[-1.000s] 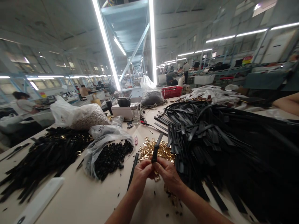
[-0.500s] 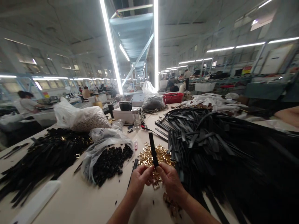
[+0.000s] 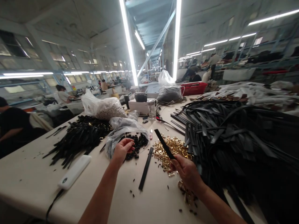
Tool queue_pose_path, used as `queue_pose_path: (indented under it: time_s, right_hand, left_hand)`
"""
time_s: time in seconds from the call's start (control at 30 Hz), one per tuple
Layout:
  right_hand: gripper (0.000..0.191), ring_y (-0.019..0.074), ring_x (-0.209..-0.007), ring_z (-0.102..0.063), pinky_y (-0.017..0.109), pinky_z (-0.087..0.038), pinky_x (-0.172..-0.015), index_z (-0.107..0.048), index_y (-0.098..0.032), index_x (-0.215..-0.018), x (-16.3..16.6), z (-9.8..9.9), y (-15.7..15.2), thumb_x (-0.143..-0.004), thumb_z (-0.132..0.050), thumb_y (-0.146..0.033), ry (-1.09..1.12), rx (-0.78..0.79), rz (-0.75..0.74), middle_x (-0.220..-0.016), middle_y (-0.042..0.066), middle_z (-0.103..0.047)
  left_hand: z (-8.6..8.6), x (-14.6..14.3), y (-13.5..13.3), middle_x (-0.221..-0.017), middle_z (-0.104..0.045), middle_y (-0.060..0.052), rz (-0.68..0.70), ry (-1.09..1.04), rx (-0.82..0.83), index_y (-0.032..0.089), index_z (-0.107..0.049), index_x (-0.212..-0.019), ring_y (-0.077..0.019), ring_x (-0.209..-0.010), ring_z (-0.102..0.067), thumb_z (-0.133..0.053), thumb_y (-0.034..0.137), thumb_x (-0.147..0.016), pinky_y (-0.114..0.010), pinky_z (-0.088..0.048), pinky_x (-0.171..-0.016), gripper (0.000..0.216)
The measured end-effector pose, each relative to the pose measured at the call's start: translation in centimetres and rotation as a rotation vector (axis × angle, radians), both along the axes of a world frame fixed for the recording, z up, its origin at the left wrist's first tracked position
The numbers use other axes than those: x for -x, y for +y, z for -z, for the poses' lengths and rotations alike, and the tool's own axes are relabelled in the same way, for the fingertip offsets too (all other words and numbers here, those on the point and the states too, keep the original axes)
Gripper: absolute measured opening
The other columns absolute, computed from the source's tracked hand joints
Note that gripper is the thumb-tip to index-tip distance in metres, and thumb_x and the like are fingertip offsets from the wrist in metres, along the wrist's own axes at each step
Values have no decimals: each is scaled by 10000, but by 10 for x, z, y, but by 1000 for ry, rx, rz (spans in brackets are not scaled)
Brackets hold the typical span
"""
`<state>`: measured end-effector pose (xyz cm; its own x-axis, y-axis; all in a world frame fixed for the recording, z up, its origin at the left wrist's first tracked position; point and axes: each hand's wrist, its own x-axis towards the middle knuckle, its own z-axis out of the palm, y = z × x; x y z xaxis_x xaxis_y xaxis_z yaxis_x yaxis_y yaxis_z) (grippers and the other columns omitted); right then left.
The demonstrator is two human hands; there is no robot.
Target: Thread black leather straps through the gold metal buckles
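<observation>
My right hand (image 3: 185, 170) is closed round the lower end of a black strap (image 3: 164, 144), which slants up and to the left over a heap of gold buckles (image 3: 173, 149). My left hand (image 3: 122, 149) rests, fingers curled, on the small black loops (image 3: 137, 143) spilling from an open clear plastic bag (image 3: 121, 132). Whether its fingers pinch a loop I cannot make out. A second black strap (image 3: 145, 168) lies flat on the pale table (image 3: 28, 174) between my hands.
A huge pile of black straps (image 3: 233, 137) fills the right side. Finished black straps with buckles (image 3: 79, 137) lie at left, with a white power bank (image 3: 74, 171) in front. Bags, a box, a jar and a red basket (image 3: 193, 88) stand behind. Other people work at far tables.
My left hand let go of the strap and moved left onto the black loops. The right hand kept the strap, now tilted left. The camera view shifted left.
</observation>
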<state>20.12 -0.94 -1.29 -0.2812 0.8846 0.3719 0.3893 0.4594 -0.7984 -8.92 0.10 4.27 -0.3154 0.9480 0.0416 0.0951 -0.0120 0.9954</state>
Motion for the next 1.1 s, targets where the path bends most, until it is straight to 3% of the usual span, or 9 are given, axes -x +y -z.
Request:
queue_pose_path:
  time_s: [0.1,0.23,0.4,0.53,0.6,0.8,0.93,1.1]
  right_hand:
    - [329,155,-571,-604,262,-427,-588,-545,-212,-755,2,-1,-2,-948,-380,-421,-33,-7,-11,-638,3,-638]
    - [339,151,-558,-593,261,-419,-585,-544,-215,-741,5,-3,-7,-954,-373,-416,-35,-11,-44,-604,-6,-625]
    - [336,128,-516,-591,241,-431,-552,-547,-207,-751,8,-6,-12,-948,-392,-431,-6,32,-105,-613,-16,-618]
    - [333,120,-512,-602,226,-444,-532,-539,-197,-750,11,-4,-12,-941,-405,-435,37,86,-119,-622,-15,-621]
    - [339,117,-504,-606,219,-447,-516,-528,-191,-743,13,-3,-11,-940,-405,-438,81,132,-120,-618,-12,-621]
    - [382,113,-456,-586,207,-453,-431,-535,-166,-768,16,3,-9,-913,-424,-501,262,290,-123,-601,-6,-607]
    - [402,106,-446,-573,204,-456,-421,-572,-148,-803,16,6,-8,-910,-429,-509,296,292,-130,-595,-5,-600]
    - [391,103,-455,-580,197,-448,-433,-587,-146,-811,16,9,-6,-929,-413,-475,245,273,-124,-604,-1,-609]
  left_hand:
    - [3,17,-1,-653,-653,-4,119,400,23,180,-678,-777,-148,-574,-605,-643,315,-689,-231,-441,-520,165]
    - [22,11,-2,-742,-646,-12,261,927,16,204,-710,-771,-163,-689,-587,-633,195,-688,-268,-441,-671,114]
    - [35,0,3,-756,-614,-17,272,1018,19,194,-690,-680,-168,-735,-570,-628,92,-650,-277,-417,-753,124]
    - [32,-6,3,-693,-596,-3,219,1009,11,185,-642,-663,-162,-684,-558,-650,139,-660,-273,-419,-686,47]
    - [30,-15,1,-635,-592,11,209,897,14,183,-612,-657,-151,-614,-556,-667,213,-680,-262,-421,-613,67]
    - [23,-70,-11,-587,-642,-6,359,121,43,157,-603,-687,-146,-541,-608,-738,364,-666,-232,-450,-503,248]
    - [27,-100,-15,-606,-672,-24,377,-141,74,141,-641,-706,-127,-548,-607,-764,390,-655,-226,-462,-540,282]
    - [36,-111,-14,-594,-663,-21,351,-304,98,131,-663,-687,-105,-540,-579,-801,380,-619,-211,-450,-550,292]
